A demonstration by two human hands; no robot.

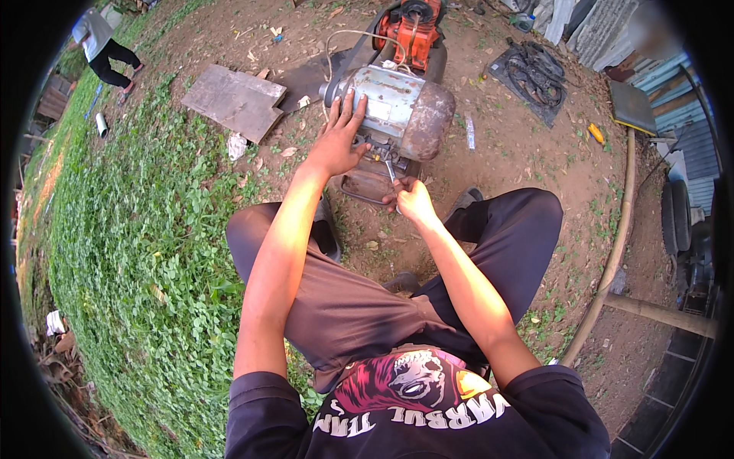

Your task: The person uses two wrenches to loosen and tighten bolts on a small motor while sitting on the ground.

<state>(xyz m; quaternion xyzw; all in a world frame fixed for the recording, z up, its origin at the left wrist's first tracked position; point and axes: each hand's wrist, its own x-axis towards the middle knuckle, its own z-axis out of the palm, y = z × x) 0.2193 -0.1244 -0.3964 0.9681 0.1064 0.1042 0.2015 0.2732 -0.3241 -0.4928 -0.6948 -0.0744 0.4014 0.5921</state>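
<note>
In front of me stands a grey electric motor (390,99) with a rusty end cover (433,122). My left hand (337,145) lies on the motor's near left side, its fingers spread and stretched out. In my right hand (411,199) is a metal wrench (391,171), gripped with closed fingers. The wrench's far end meets the terminal block (375,150) on the motor's near side; the exact fastener there is too small to make out. Behind the motor sits an orange-red compressor pump (413,38), and a pale cable (359,32) loops beside it.
Flat boards (233,103) lie on the ground to the left, beside green plants (153,229). A black plastic sheet with dark coils (529,76) is at the far right. A bamboo pole (618,229) runs along the right side. Another person (105,46) stands at the far left.
</note>
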